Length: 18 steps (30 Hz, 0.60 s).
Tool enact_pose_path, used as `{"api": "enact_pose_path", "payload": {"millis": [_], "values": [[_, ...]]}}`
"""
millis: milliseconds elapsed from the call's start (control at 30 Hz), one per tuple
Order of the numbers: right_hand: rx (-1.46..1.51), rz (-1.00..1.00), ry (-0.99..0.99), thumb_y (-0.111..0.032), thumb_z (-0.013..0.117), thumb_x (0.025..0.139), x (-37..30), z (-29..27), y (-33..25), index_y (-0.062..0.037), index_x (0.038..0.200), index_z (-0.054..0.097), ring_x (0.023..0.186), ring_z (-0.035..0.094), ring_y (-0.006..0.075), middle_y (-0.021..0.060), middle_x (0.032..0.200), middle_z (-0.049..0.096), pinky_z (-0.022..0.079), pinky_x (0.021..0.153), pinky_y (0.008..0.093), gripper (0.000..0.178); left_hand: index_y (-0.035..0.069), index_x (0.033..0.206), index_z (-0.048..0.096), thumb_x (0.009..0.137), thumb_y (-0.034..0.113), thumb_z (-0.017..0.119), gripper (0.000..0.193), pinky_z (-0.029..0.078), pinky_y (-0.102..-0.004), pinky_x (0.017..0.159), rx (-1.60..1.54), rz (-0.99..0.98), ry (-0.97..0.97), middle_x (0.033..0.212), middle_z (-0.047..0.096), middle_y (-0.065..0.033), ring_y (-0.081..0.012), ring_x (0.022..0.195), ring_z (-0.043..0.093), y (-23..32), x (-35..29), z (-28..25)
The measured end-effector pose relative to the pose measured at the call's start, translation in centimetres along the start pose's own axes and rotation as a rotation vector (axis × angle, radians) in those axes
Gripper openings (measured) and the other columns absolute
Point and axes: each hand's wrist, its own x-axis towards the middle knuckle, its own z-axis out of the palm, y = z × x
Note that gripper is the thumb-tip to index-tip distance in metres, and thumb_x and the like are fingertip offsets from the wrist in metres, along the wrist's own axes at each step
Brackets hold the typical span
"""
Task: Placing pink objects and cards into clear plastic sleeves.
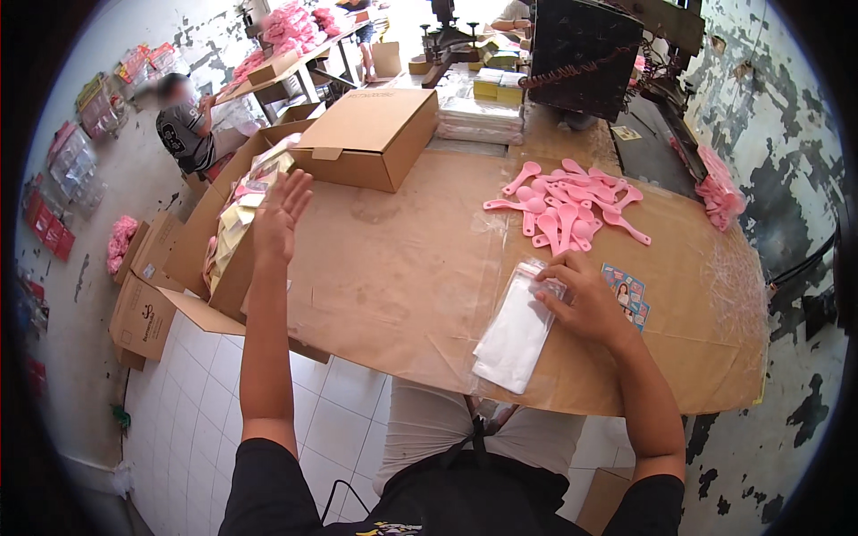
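My left hand (282, 217) is raised at the edge of an open carton (234, 279), fingers stretched and nothing in its grasp. Inside that carton lie packed pieces with pale yellow cards (234, 214). My right hand (579, 290) bends its thumb and fingers onto the upper end of a stack of clear plastic bags (517, 335), which lies slanted near the table's front edge. Just beyond the hand is a loose pile of pink plastic spoons (563, 201). Partly behind my right wrist, small blue printed cards (636, 308) lie on the table.
A closed cardboard box (371, 134) stands at the table's back left. Behind the brown-covered table (393, 259) are stacked plastic packs (478, 116) and a black machine (581, 58). Pink bundles (718, 192) hang at the right. A person (192, 129) sits at the far left.
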Motion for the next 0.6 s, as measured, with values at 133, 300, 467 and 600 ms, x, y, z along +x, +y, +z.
{"api": "enact_pose_path", "payload": {"millis": [133, 300, 467, 600], "values": [[-0.081, 0.019, -0.093, -0.011, 0.077, 0.082, -0.1, -0.4, 0.1, -0.0039, 0.094, 0.07, 0.097, 0.059, 0.0285, 0.0107, 0.098, 0.061, 0.047, 0.086, 0.0398, 0.016, 0.003, 0.133, 0.059, 0.102, 0.029, 0.061, 0.041, 0.055, -0.0268, 0.075, 0.42, -0.176, -0.392, 0.115, 0.071, -0.0107, -0.016, 0.093, 0.071, -3.7, -2.1, 3.7], [-0.051, 0.028, -0.119, -0.011, 0.077, 0.081, -0.1, 0.3, 1.0, -0.0047, 0.088, 0.069, 0.092, 0.058, 0.0266, 0.0083, 0.094, 0.06, 0.046, 0.083, 0.0395, 0.012, 0.002, 0.118, 0.067, 0.098, 0.022, 0.067, 0.029, 0.05, -0.0241, 0.057, 0.725, -0.213, -0.965, 0.089, 0.072, -0.0053, -0.0112, 0.066, 0.067, -6.1, -9.1, 14.1], [-0.006, -0.001, 0.074, -0.009, 0.077, 0.081, 0.1, 0.5, 0.8, -0.0056, 0.088, 0.069, 0.091, 0.059, 0.0258, 0.0081, 0.091, 0.06, 0.046, 0.082, 0.0382, 0.011, -0.001, 0.121, 0.065, 0.093, 0.024, 0.074, 0.039, 0.049, -0.0259, 0.057, 0.961, 0.217, -1.121, 0.084, 0.07, -0.0039, -0.0098, 0.068, 0.065, -10.0, -12.5, 17.7], [0.021, -0.026, 0.091, -0.01, 0.077, 0.082, 0.1, -0.1, 0.8, -0.0051, 0.09, 0.07, 0.091, 0.06, 0.0254, 0.0076, 0.093, 0.061, 0.047, 0.082, 0.0384, 0.012, -0.004, 0.125, 0.062, 0.093, 0.017, 0.074, 0.04, 0.049, -0.024, 0.06, 0.574, -0.313, -1.08, 0.085, 0.07, -0.0038, -0.0073, 0.074, 0.064, -10.3, -13.3, 17.3]]}}
